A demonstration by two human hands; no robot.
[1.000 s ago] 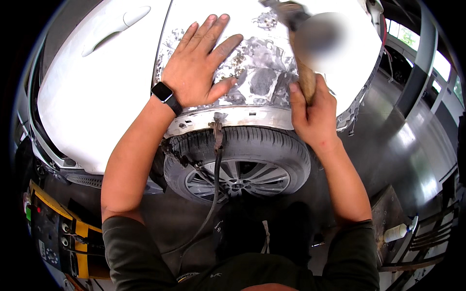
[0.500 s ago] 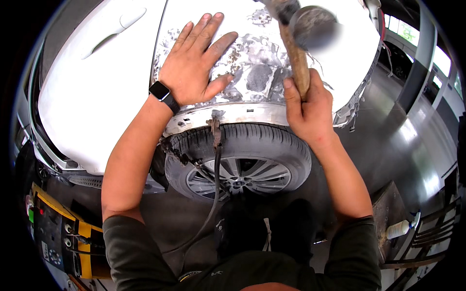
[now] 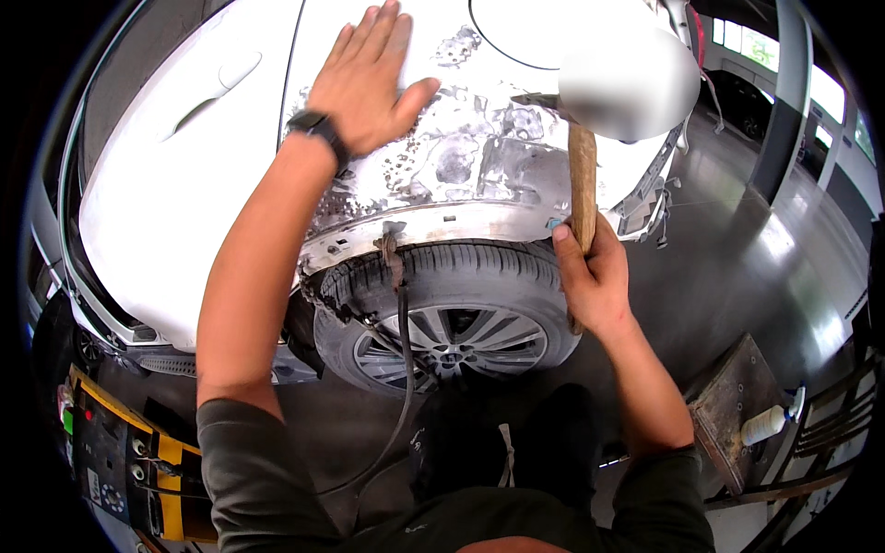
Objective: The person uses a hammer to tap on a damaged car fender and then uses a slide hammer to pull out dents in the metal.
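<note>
My left hand (image 3: 371,78) lies flat on the white car's rear side panel (image 3: 452,157), fingers stretched out, a black watch (image 3: 318,132) at the wrist. The panel is scuffed to bare grey metal, with dark speckled pits below that hand. My right hand (image 3: 595,281) is wrapped round the wooden handle of a hammer (image 3: 583,180), to the right of the bare patch. The hammer's dark, pointed end faces left over the panel; a pale blur hides the rest of its head. A metal clamp with a black cable (image 3: 404,323) grips the wheel-arch lip.
Below the arch is the wheel (image 3: 452,341), close to my knees. A yellow and black machine with cables (image 3: 129,461) stands at lower left. At lower right a spray bottle (image 3: 763,426) rests by a worn board (image 3: 737,396). Torn brackets (image 3: 650,212) stick out at the panel's right edge.
My left hand has slid farther up the panel, off the pitted area. The hammer has come down, its handle now nearly upright, and my right hand sits lower. The view has shifted slightly.
</note>
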